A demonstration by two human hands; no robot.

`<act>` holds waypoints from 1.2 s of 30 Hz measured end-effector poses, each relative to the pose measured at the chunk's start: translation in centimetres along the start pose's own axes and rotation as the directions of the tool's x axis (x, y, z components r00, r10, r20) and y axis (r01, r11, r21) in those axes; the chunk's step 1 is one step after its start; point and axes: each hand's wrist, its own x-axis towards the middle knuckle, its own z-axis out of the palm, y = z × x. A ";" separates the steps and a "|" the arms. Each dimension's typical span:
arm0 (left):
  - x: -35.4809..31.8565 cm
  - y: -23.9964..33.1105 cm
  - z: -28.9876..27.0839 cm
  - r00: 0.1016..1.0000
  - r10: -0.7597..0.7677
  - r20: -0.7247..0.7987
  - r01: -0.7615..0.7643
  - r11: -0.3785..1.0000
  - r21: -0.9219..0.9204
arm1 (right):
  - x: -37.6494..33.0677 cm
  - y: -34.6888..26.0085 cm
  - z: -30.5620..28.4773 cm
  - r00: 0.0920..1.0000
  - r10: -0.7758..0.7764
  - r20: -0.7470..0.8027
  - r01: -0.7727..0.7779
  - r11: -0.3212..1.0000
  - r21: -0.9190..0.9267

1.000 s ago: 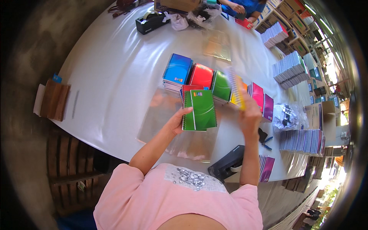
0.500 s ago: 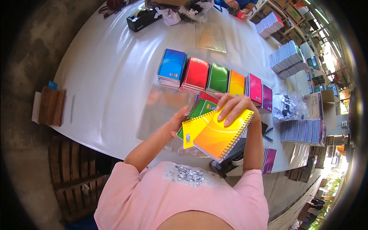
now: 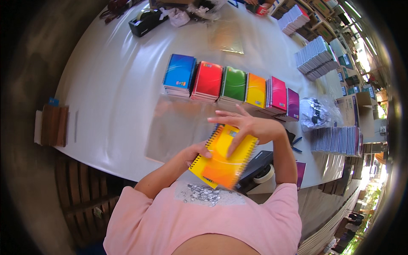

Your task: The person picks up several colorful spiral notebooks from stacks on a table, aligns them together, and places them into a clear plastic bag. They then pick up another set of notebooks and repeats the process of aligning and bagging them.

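A small bundle of yellow-and-orange spiral notebooks (image 3: 225,159) is held over the near table edge, with wire coils along both long sides. My left hand (image 3: 196,154) grips its left side, thumb on the yellow cover. Over the far end, my right hand (image 3: 257,129) is open, fingers spread, with one digit resting on the top cover. The bundle's lower end is blurred, and most of its lower notebooks are hidden. Just beyond stands a row of notebook stacks: blue (image 3: 179,72), red (image 3: 208,80), green (image 3: 233,85), yellow (image 3: 256,90), pink (image 3: 277,94) and purple (image 3: 292,104).
Clear plastic sheets (image 3: 172,127) lie left of my hands. A tape dispenser (image 3: 257,170) and blue-handled pliers (image 3: 296,144) are at right; another dispenser (image 3: 146,22) sits far left. Notebook stacks (image 3: 335,140) line the right side. A co-worker's hand (image 3: 267,5) shows at the far edge.
The fanned notebooks are drawn together, so the red and green covers are now mostly hidden under yellow. My right hand has shifted left and spread its fingers.
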 end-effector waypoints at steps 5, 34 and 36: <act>-0.3 0.5 -2.5 0.988 0.107 -0.108 -0.112 0.993 -0.043 | -2.8 2.1 0.1 0.834 0.286 -0.472 -0.405 0.898 -0.171; 0.8 3.0 -5.4 0.927 0.375 -0.029 -0.376 0.925 -0.055 | -8.4 3.1 3.2 0.207 0.316 -0.926 -0.788 0.615 0.034; 0.7 2.9 -5.2 0.941 0.338 -0.001 -0.336 0.937 -0.097 | -13.5 6.5 5.0 -0.081 0.531 -0.844 -0.950 0.216 0.227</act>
